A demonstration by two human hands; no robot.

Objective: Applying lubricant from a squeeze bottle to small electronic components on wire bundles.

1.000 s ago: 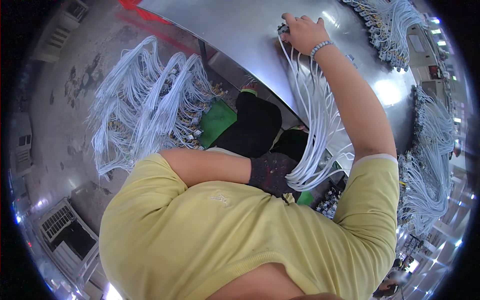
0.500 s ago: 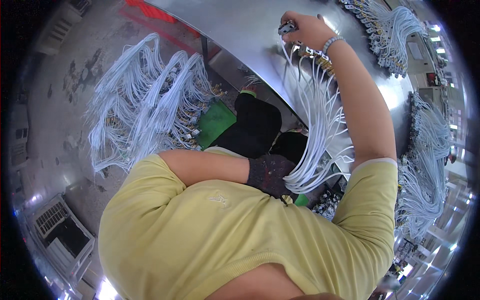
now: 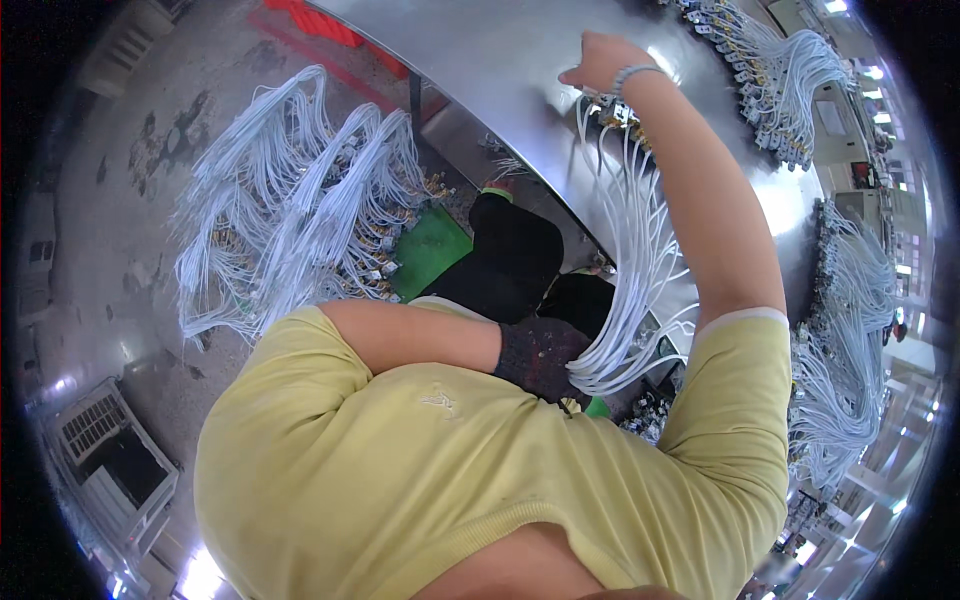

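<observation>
Our right hand (image 3: 600, 62) pinches the connector ends of a white cable bundle (image 3: 640, 250) on the steel desk (image 3: 500, 60). Its loop droops to our gloved left hand (image 3: 540, 350), whose grip we cannot tell. Bundle looks light, limp and tangle-prone; hold near the connectors.

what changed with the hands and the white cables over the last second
The right hand has lifted off the metal table and turned, raising the connector ends of the white cable bundle with it; its grip on them looks the same throughout. The left hand, in a dark glove, has stayed low at the bundle's looped end. The cable piles on the floor and along the table's far edge have not moved.
</observation>
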